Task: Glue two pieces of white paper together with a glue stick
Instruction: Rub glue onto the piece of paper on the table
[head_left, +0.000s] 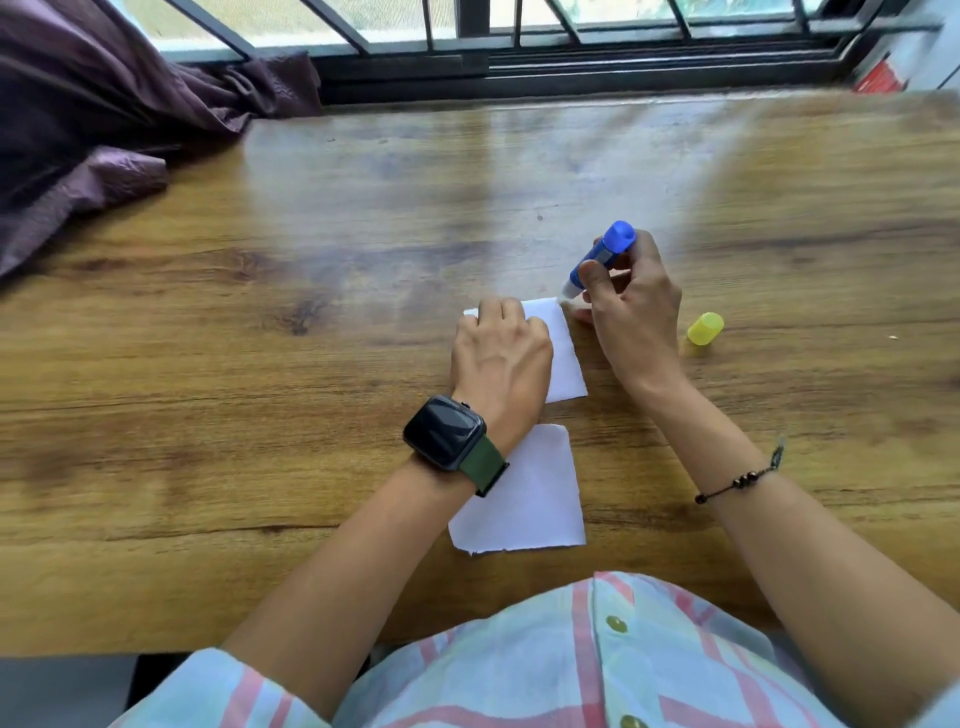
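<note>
A broad wooden table (311, 322) with a brown grain fills most of the view, running up to a barred window (519, 31) at twelve o'clock. A crumpled purple curtain (93, 119) spills onto the tabletop at ten o'clock.

Near the table's front edge, at six o'clock from the hands, lies the nearer white paper piece (530, 499), a rough-edged rectangle lying flat, its upper left corner covered by the left wrist. Just beyond it, with a narrow strip of bare wood between, lies the farther white paper piece (563, 353), also flat.

The left hand (501, 358) rests palm down on the farther piece, fingers curled loosely and pressing the sheet to the table; it grips nothing. On its wrist sits a black square smartwatch (444, 431) on a green strap.

The right hand (631, 306), at three o'clock from the left, has its fingers closed round a blue glue stick (602, 257). The stick is tilted, its base pointing to one o'clock and its pale tip down at the farther piece's top right corner. A thin black beaded bracelet (737, 480) circles the right wrist.

A small yellow plastic cap (705, 328) lies on the table at three o'clock from the right hand, apart from it.
</note>
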